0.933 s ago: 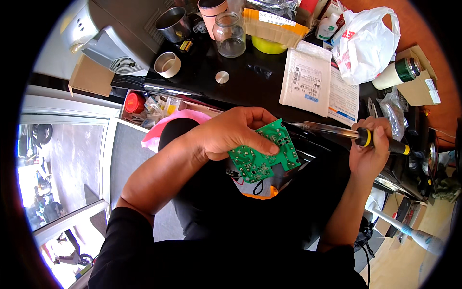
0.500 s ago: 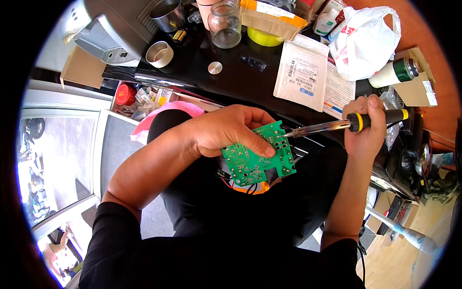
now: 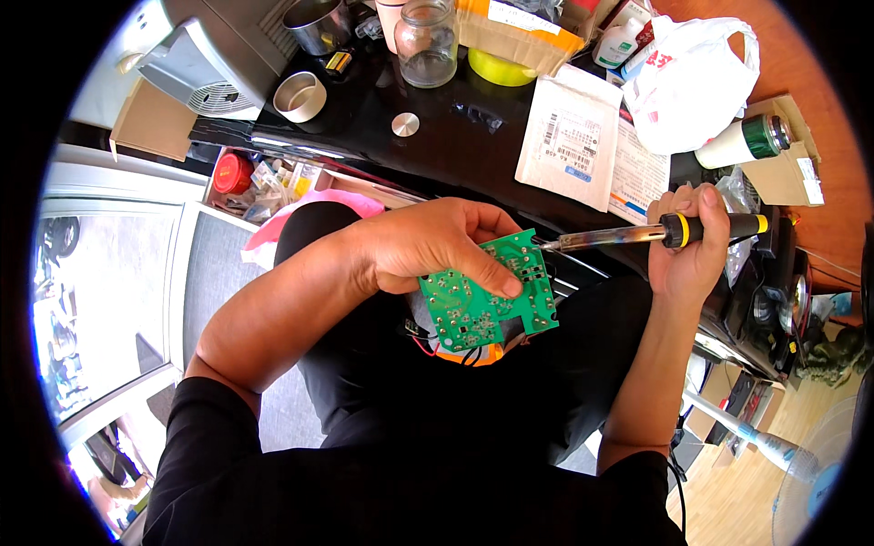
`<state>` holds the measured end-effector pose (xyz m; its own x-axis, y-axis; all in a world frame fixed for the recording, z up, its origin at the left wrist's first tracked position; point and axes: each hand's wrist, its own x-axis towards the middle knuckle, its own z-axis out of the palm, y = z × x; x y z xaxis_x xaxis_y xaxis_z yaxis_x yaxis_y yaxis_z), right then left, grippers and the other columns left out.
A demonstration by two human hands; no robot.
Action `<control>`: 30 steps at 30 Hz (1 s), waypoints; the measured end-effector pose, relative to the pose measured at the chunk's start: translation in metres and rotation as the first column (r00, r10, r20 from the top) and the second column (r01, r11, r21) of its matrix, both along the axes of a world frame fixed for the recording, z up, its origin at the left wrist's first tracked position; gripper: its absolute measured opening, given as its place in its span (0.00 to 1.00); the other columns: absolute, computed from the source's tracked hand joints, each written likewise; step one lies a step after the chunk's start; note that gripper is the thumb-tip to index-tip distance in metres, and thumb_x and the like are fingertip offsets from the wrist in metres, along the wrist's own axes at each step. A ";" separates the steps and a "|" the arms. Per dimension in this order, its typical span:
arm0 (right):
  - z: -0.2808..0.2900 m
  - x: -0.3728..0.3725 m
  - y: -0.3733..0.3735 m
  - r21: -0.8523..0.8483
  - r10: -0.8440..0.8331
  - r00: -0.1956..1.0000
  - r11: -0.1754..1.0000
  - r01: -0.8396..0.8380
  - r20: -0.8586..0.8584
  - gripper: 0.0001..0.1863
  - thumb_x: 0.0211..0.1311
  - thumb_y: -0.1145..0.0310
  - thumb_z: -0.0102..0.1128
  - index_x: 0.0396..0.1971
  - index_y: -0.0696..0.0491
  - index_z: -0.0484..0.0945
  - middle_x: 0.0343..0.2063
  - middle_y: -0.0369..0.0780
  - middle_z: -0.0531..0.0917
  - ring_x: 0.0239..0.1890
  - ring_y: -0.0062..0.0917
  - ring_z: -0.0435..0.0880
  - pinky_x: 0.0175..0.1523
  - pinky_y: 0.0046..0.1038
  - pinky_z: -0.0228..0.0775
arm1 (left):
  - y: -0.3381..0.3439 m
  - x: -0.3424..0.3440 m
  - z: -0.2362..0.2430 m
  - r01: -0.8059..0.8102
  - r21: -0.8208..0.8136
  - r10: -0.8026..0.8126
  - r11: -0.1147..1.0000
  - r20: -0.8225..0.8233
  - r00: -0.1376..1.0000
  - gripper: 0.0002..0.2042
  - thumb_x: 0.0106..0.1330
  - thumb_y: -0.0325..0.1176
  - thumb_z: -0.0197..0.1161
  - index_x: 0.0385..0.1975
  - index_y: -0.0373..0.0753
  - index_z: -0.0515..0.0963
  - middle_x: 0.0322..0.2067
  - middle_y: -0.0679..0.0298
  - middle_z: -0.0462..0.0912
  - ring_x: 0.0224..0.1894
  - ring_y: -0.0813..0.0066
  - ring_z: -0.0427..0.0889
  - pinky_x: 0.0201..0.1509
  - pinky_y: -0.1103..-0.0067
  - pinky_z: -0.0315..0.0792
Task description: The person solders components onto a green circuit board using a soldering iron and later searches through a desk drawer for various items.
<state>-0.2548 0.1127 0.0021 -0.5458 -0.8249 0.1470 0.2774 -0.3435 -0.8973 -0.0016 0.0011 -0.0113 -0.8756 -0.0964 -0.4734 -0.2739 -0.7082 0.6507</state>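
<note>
My left hand point(image 3: 428, 246) grips a green circuit board point(image 3: 487, 309), thumb lying across its face, solder side up. My right hand point(image 3: 683, 264) is closed round a soldering iron point(image 3: 605, 237) with a black and yellow handle; the iron's metal tip is at the board's upper right edge, near or touching it. Beneath the board, red and black wires and an orange and black object point(image 3: 473, 359) rest between my dark-clothed legs, partly hidden.
A black desk point(image 3: 473, 155) holds a glass jar point(image 3: 426, 55), metal cup, mailer point(image 3: 560, 136), white bag point(image 3: 692, 77) and thermos point(image 3: 742, 141). An open drawer point(image 3: 387, 189) of small items and pink cloth point(image 3: 264, 241) is left. A fan point(image 3: 819, 487) stands lower right.
Since about a second ago the board has turned slightly and the soldering iron has tilted, its tip lowered toward the board's corner. The view has shifted a little.
</note>
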 end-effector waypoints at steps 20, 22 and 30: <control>-0.005 -0.004 0.002 0.008 -0.062 0.997 0.998 0.062 0.040 0.14 0.64 0.64 0.57 0.21 0.56 0.72 0.17 0.39 0.72 0.15 0.16 0.61 0.26 0.20 0.55 | -0.003 -0.002 0.005 -0.055 0.032 0.054 0.998 0.042 0.998 0.18 0.57 0.30 0.68 0.46 0.29 0.78 0.39 0.59 0.85 0.39 0.74 0.85 0.49 0.79 0.78; -0.005 -0.005 0.002 0.020 -0.067 0.997 0.998 0.067 0.026 0.14 0.63 0.64 0.58 0.21 0.57 0.72 0.18 0.39 0.73 0.14 0.15 0.61 0.25 0.19 0.54 | -0.003 -0.003 0.004 -0.053 0.037 0.052 0.998 0.045 0.998 0.18 0.57 0.30 0.68 0.46 0.29 0.78 0.39 0.59 0.85 0.38 0.74 0.85 0.49 0.79 0.78; -0.009 -0.005 0.002 0.018 -0.083 0.996 0.996 0.083 -0.011 0.13 0.63 0.66 0.58 0.22 0.58 0.73 0.20 0.39 0.76 0.14 0.13 0.61 0.25 0.18 0.56 | -0.004 -0.003 0.004 -0.045 0.056 0.041 0.997 0.062 0.997 0.18 0.56 0.30 0.69 0.45 0.30 0.79 0.39 0.59 0.86 0.37 0.73 0.85 0.48 0.79 0.78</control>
<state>-0.2602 0.1149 -0.0071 -0.6110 -0.7795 0.1385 0.2390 -0.3484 -0.9064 -0.0049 -0.0025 -0.0068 -0.8406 -0.1044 -0.5315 -0.2801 -0.7562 0.5914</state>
